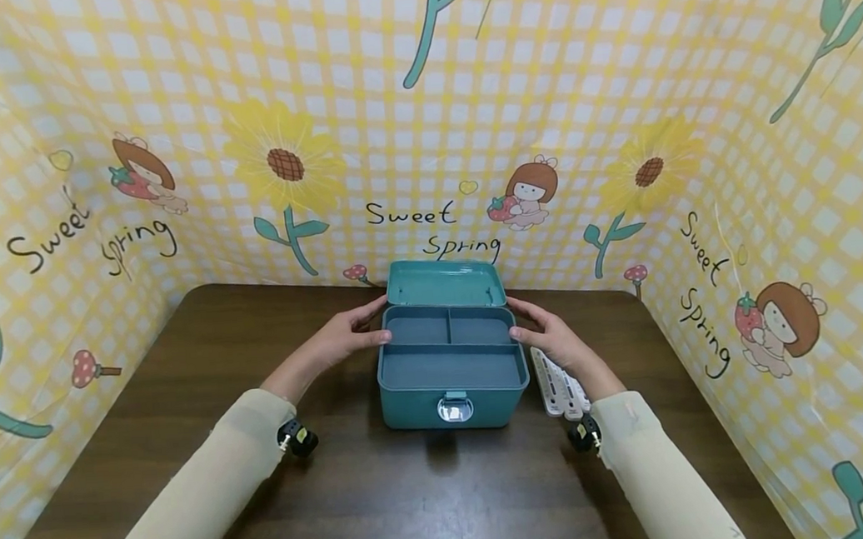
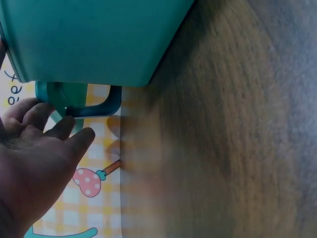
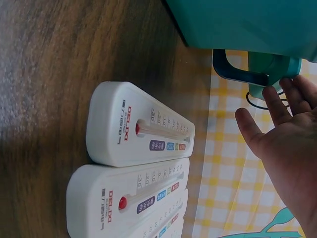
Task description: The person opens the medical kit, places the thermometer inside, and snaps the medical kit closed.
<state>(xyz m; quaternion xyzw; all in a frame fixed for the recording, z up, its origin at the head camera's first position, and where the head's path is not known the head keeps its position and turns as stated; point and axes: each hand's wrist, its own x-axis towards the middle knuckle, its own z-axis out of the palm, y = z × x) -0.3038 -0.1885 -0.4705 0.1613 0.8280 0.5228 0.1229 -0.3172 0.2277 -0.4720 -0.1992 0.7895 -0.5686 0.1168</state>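
A teal storage box (image 1: pixel 456 405) stands on the table in the head view, its lid (image 1: pixel 445 283) swung open toward the back wall. Inside sits a grey-blue tray (image 1: pixel 453 366) with two small compartments behind one long one. My left hand (image 1: pixel 342 336) is at the box's left back corner, thumb by the rim and fingers reaching toward the lid. My right hand (image 1: pixel 549 334) mirrors it at the right back corner. In the wrist views, the fingers of both hands extend beside the teal handle (image 2: pixel 96 110) behind the box; whether they bear on it is unclear.
Several white thermometers (image 3: pixel 143 124) lie side by side on the brown wooden table (image 1: pixel 327 494), right of the box and under my right forearm. A yellow checked cloth (image 1: pixel 362 141) with printed flowers walls off the back and both sides.
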